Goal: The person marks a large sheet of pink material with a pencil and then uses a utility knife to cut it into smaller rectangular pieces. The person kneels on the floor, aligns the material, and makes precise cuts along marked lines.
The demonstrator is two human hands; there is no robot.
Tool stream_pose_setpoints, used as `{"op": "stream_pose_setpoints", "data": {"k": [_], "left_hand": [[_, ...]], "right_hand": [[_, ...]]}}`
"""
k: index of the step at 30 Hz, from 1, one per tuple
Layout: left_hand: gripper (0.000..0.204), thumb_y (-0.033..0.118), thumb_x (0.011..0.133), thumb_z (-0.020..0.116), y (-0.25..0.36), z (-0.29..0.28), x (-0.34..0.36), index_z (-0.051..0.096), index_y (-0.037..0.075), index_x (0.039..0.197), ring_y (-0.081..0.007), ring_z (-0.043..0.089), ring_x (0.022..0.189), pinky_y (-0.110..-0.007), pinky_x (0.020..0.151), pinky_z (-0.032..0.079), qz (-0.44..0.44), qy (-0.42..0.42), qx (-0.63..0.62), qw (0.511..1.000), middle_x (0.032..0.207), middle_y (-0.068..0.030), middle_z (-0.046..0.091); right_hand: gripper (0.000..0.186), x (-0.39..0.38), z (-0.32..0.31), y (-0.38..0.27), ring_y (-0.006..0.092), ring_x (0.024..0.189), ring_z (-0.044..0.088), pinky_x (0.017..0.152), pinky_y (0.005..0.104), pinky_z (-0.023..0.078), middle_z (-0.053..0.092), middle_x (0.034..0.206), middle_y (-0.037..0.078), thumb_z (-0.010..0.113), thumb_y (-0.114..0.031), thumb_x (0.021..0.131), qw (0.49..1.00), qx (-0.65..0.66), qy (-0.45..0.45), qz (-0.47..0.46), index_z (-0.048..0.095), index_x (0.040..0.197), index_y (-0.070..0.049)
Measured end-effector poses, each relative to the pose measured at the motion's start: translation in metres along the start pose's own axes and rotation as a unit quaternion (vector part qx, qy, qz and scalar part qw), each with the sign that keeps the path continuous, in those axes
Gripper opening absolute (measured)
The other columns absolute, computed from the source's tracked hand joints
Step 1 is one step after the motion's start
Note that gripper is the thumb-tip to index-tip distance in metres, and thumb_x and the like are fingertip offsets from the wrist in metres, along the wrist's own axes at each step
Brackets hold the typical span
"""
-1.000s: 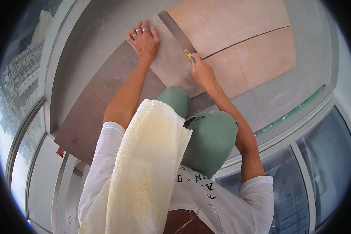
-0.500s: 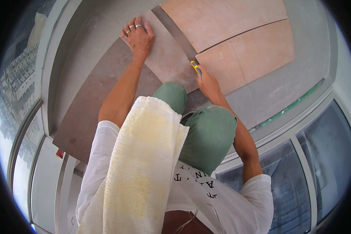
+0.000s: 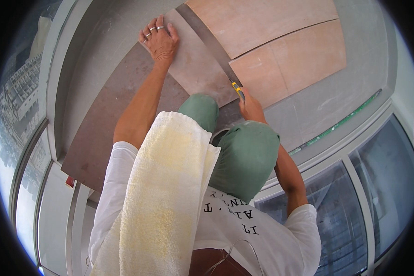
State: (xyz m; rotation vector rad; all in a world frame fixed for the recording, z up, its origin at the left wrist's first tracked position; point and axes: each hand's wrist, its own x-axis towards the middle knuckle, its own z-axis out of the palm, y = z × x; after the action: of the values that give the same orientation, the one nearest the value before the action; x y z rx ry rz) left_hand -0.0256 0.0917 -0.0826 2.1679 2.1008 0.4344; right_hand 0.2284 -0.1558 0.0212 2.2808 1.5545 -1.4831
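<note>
Gripping yellow knife, right hand

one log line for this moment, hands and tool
left hand: flat on brown sheet | right hand: gripping yellow utility knife at metal straightedge

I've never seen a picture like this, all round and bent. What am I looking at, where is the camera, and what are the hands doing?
The camera sits on a person's head and looks down, so you see their own arms, green-clad knees and a pale yellow towel over the shoulder. The wide lens bends straight edges. There is no machine here, only two bare hands. The left hand, wearing rings, presses flat on a brown sheet lying on the grey floor. The right hand grips a yellow utility knife, its tip against a long metal straightedge laid across the sheet. Beside it lie lighter tan sheets. Windows run along the floor's edge.
</note>
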Motion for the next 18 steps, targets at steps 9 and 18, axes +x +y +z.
{"op": "stream_pose_setpoints", "data": {"k": [9,18], "left_hand": [[0.045,0.033,0.092,0.056,-0.001,0.003,0.001,0.059,0.011,0.131,-0.0266,0.046,0.127,-0.050,0.116,0.019,0.005,0.022,0.016,1.000,0.130,-0.0072,0.057],[0.046,0.033,0.094,0.053,0.002,-0.003,0.003,0.056,0.013,0.135,-0.0268,0.044,0.131,-0.049,0.117,0.017,-0.009,-0.009,0.009,1.000,0.134,-0.0094,0.055]], "right_hand": [[0.037,-0.018,0.012,0.023,0.0481,0.077,0.062,0.066,0.0564,0.043,0.063,0.080,0.025,0.053,-0.014,0.096,0.999,0.004,-0.003,0.042,0.044,0.132,-0.018],[0.040,-0.031,-0.011,0.026,0.0459,0.080,0.063,0.068,0.0550,0.045,0.065,0.083,0.024,0.054,-0.016,0.096,0.996,-0.015,-0.058,0.065,0.045,0.135,-0.019]]}}
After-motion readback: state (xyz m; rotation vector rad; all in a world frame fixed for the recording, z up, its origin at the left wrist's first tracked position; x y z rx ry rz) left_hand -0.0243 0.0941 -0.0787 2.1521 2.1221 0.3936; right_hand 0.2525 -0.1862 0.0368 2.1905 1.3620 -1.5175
